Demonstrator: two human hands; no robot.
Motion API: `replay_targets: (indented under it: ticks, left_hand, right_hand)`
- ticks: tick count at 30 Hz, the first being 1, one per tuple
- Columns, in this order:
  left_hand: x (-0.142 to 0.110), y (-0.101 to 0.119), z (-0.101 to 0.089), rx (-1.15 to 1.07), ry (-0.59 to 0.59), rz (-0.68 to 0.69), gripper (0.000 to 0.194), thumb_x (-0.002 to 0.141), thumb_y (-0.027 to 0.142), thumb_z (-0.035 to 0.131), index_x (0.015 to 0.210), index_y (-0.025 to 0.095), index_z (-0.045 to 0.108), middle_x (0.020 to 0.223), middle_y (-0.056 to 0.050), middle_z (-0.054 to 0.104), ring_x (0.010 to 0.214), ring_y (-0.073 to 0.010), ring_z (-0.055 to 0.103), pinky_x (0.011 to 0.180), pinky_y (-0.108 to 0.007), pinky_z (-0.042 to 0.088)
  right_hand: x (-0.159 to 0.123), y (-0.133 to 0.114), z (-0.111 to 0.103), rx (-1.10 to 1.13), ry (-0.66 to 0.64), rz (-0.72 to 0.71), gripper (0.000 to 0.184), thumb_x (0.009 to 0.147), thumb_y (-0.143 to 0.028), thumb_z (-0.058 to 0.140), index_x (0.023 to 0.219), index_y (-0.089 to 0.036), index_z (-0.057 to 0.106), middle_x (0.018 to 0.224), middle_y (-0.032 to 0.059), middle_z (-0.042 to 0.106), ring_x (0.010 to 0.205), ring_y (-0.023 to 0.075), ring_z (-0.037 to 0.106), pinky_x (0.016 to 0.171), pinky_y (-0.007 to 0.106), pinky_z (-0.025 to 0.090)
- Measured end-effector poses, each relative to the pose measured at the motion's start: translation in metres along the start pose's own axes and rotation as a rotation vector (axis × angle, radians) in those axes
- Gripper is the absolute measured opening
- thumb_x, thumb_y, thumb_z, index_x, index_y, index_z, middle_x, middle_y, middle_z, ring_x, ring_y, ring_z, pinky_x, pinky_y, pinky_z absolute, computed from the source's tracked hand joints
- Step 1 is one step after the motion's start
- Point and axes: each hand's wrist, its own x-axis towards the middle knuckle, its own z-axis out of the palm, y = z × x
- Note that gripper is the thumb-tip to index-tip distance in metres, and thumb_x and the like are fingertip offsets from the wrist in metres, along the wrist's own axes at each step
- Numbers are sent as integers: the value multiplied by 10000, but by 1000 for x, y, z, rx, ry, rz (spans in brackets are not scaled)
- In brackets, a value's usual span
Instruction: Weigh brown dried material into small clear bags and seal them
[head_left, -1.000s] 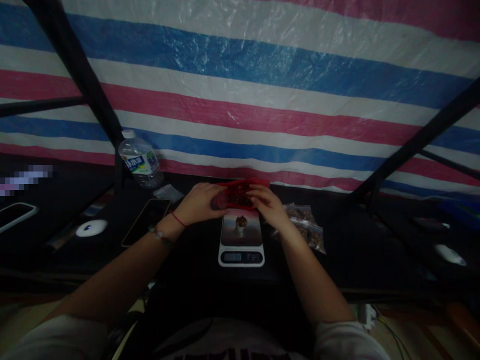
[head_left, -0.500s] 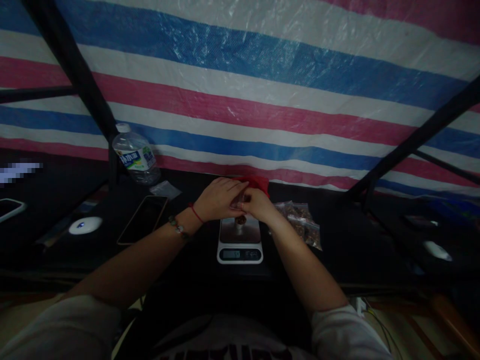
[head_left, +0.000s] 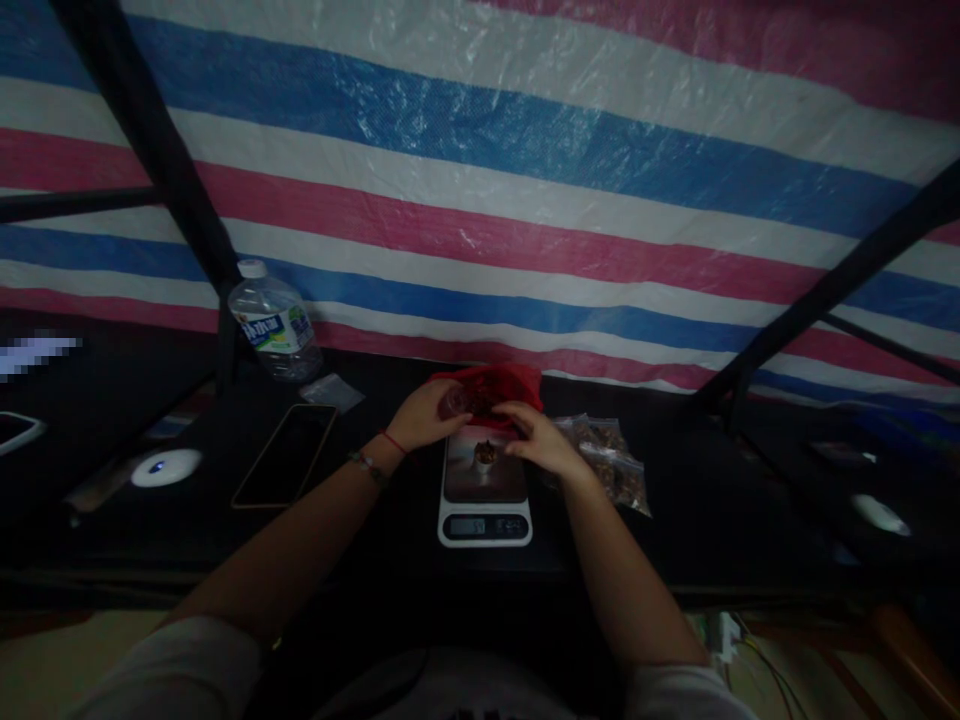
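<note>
My left hand (head_left: 426, 414) is closed around a small clear plastic bag (head_left: 453, 400), which looks pinkish against the red behind it. Just beyond the scale lies an open red bag (head_left: 519, 382) with dark contents. My right hand (head_left: 546, 440) is at this bag's near edge, its fingers apart and holding nothing I can see. Between and below both hands stands a white digital scale (head_left: 485, 530) with a metal plate and a lit display. On the plate sits a small cup (head_left: 485, 462) heaped with brown dried pieces.
Several filled zip bags (head_left: 619, 470) lie right of the scale. To the left are a phone (head_left: 285, 456), an empty-looking zip bag (head_left: 333, 392), a large clear bottle (head_left: 276, 330) and a white mouse (head_left: 166, 467). A striped plastic sheet (head_left: 480, 230) hangs behind the table.
My hands have moved apart. The right has drawn back to the right and opened, while the left keeps the clear bag. The red bag and the small cup now show more fully.
</note>
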Motion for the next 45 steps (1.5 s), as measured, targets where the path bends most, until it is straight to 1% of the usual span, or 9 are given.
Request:
replay_targets:
  ticks: [2,5,10,18,27,31,37,41,45]
  left_hand:
    - [-3,-10,8,-44,14,-34,472,762,434,634,1141,161,562,1127,-100,636,1040,-244,600,926,-372,469]
    - [-8,-18,16,-91,8,-8,488,735,453,660,1123,170,575,1097,-92,654,1015,-256,612,908,-387,479]
    - [-11,-22,16,-145,-29,45,515,700,488,694,1105,187,595,1072,-75,671,977,-245,630,894,-371,488]
    - [-14,-23,24,-136,-43,102,603,638,434,755,1156,181,577,1116,-94,652,1034,-259,606,921,-387,467]
    - [-17,-18,26,-257,32,33,562,648,447,754,1112,177,590,1082,-86,664,995,-244,629,896,-375,490]
    - [-19,-15,26,-300,57,7,555,644,441,758,1102,172,597,1083,-85,665,980,-242,632,887,-373,495]
    - [-19,-13,30,-403,96,-11,530,679,405,735,1123,153,593,1066,-85,673,948,-234,637,846,-363,509]
    - [-21,-17,26,-413,91,-16,458,717,350,702,1119,161,592,983,-65,688,865,-198,649,801,-335,520]
    - [-20,-26,15,-315,116,-15,397,731,324,673,1097,187,603,943,-48,688,810,-176,650,759,-303,526]
  right_hand:
    - [-10,6,7,-120,-23,45,669,593,-360,823,1204,-219,589,1294,107,543,1234,262,474,1049,410,353]
    - [-14,6,17,-244,-45,21,646,526,-349,861,1117,-213,639,1233,105,579,1289,294,405,1063,449,325]
    - [-9,9,24,-279,-72,-44,454,592,-281,820,1014,-204,672,1096,77,649,1293,294,401,1075,460,311]
    - [6,16,28,-77,178,48,420,723,-267,692,1130,-203,616,1151,86,632,1063,216,599,957,368,449]
    - [32,-12,32,-187,136,5,357,697,-214,713,1039,-200,612,976,29,640,904,172,610,818,310,492]
    - [38,-24,31,-256,77,-148,259,731,-195,710,984,-195,653,986,53,643,950,189,595,865,339,476]
    - [40,-27,33,-274,76,-203,424,802,-169,640,1212,-267,596,1194,67,605,1147,209,527,1018,397,402]
    - [28,-19,32,-239,128,-123,603,783,-143,619,1350,-273,461,1193,80,554,1092,195,544,954,368,460]
    - [4,-5,32,-275,65,-45,550,693,-57,591,1218,-221,568,1133,79,529,1050,186,547,909,338,483]
